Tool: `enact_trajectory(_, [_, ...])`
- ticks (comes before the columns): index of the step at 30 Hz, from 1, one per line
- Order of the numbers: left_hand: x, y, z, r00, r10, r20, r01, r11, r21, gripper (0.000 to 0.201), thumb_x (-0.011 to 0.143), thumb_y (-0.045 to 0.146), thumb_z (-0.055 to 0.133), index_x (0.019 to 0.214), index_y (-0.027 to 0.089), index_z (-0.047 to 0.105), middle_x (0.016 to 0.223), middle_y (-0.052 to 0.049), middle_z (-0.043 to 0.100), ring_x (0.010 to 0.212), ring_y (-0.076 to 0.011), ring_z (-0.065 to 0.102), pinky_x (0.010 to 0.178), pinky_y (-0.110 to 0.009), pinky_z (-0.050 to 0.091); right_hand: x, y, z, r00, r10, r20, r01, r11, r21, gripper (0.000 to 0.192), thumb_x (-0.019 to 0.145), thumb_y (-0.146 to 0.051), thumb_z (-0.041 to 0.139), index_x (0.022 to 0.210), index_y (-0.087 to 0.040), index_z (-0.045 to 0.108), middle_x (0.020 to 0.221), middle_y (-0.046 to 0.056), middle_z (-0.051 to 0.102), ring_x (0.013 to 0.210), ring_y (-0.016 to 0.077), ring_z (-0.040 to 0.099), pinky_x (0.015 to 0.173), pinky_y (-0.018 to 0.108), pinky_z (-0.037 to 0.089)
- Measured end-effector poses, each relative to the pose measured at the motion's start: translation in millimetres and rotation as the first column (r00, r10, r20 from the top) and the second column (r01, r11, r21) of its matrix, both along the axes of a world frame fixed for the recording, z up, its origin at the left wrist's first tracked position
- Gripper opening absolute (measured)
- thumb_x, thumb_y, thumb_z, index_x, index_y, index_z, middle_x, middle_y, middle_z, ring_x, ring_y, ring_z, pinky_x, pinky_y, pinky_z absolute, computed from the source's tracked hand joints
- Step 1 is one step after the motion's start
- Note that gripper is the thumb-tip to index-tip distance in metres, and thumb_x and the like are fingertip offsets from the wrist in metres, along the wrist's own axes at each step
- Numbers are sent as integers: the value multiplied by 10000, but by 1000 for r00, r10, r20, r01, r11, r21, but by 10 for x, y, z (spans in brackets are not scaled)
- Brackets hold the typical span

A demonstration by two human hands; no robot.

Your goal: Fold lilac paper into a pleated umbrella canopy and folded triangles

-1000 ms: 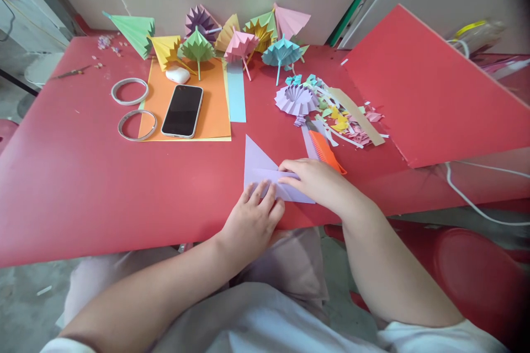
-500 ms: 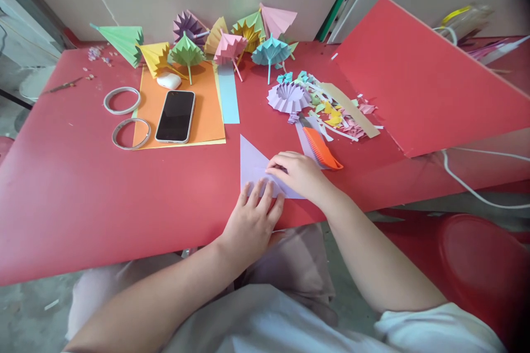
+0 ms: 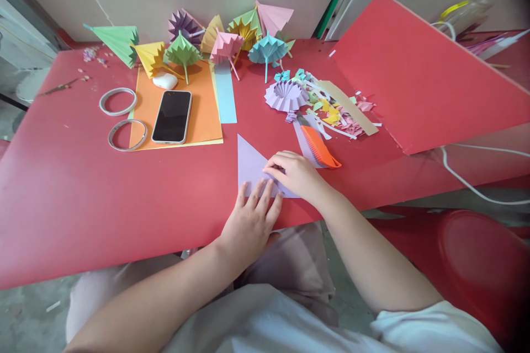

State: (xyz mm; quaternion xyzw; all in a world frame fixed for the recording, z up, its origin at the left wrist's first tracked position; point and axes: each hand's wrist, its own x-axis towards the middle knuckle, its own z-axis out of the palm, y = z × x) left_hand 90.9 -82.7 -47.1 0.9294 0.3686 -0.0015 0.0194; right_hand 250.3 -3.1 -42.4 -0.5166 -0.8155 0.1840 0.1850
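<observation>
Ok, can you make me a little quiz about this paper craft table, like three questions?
1. True or false: both hands rest on the lilac paper.
2. What does the phone lie on? A) orange sheet B) bare table C) a chair
3. What orange thing lies just beyond the right hand?

Key
1. True: the left hand presses its near edge with flat fingers, the right hand presses a fold.
2. A, the orange sheet.
3. The orange comb, beside the paper scraps.
</observation>
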Motion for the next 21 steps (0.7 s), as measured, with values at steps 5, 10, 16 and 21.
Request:
enact_trajectory(5, [10, -4, -12, 1000, 4, -16, -4, 1000, 1, 693, 856, 499, 451, 1399, 99, 293, 1455, -193, 290, 1338, -334, 265, 1049, -545, 256, -13, 25, 16, 1000, -9, 7, 9, 999, -39, 145, 809, -177, 550, 665, -196, 559, 668, 11, 601, 704, 163, 545, 649, 276, 409])
enact_trajectory(10, [10, 4, -3, 1000, 1, -10, -1, 1000, -1, 681, 856, 488, 453, 1394, 99, 299, 1455, -198, 288, 1337, -336, 266, 1044, -550, 258, -9, 40, 30, 1000, 10, 9, -9, 998, -67, 143, 809, -169, 541, 670, -199, 538, 687, 10, 600, 714, 162, 545, 651, 275, 405])
enact_trajectory(16, [-12, 28, -8, 999, -20, 26, 20, 1000, 3, 668, 847, 475, 473, 1374, 90, 328, 1444, -199, 312, 1327, -337, 284, 1045, -542, 262, -7, 32, 52, 1000, 17, 7, -16, 996, -88, 148, 817, -159, 528, 676, -200, 508, 692, 9, 591, 717, 160, 539, 651, 270, 399])
enact_trajectory(21, [-19, 22, -27, 999, -19, 31, 18, 1000, 15, 681, 830, 485, 497, 1364, 90, 345, 1439, -198, 322, 1319, -341, 297, 1043, -547, 267, -19, 43, 59, 1000, 10, 0, -10, 993, -114, 163, 806, -156, 537, 662, -208, 481, 686, 4, 586, 715, 161, 538, 646, 269, 393])
